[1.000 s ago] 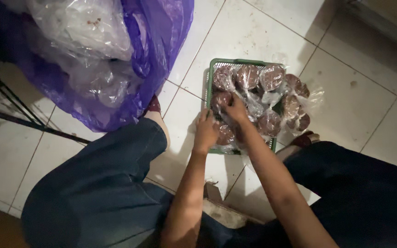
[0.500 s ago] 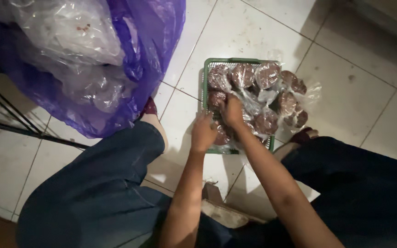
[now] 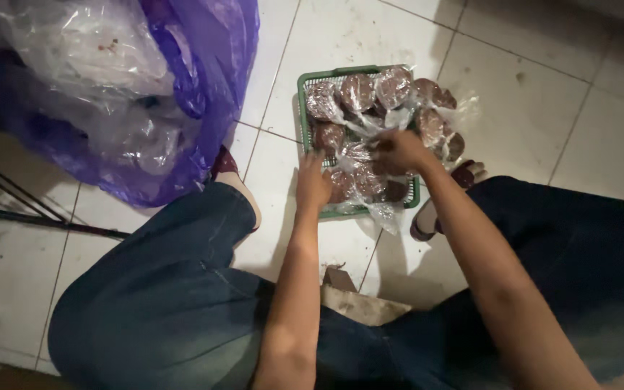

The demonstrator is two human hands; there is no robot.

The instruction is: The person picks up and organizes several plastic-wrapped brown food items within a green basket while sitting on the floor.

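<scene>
Purple bag (image 3: 204, 87) slumped at left, out of way; green basket (image 3: 312, 87) between feet, within reach; left hand (image 3: 313, 184) flat, steadying rim; right hand (image 3: 397, 152) pinching wrapped brown disc (image 3: 370, 180) among others.

- My right hand (image 3: 399, 152) covers the wrapped brown rounds (image 3: 359, 92) beneath it; whether my fingers grip one I cannot tell.
- My left hand (image 3: 312, 184) hides the green basket (image 3: 302, 87) rim there.
- The purple bag (image 3: 211, 87) runs off the top edge.
</scene>
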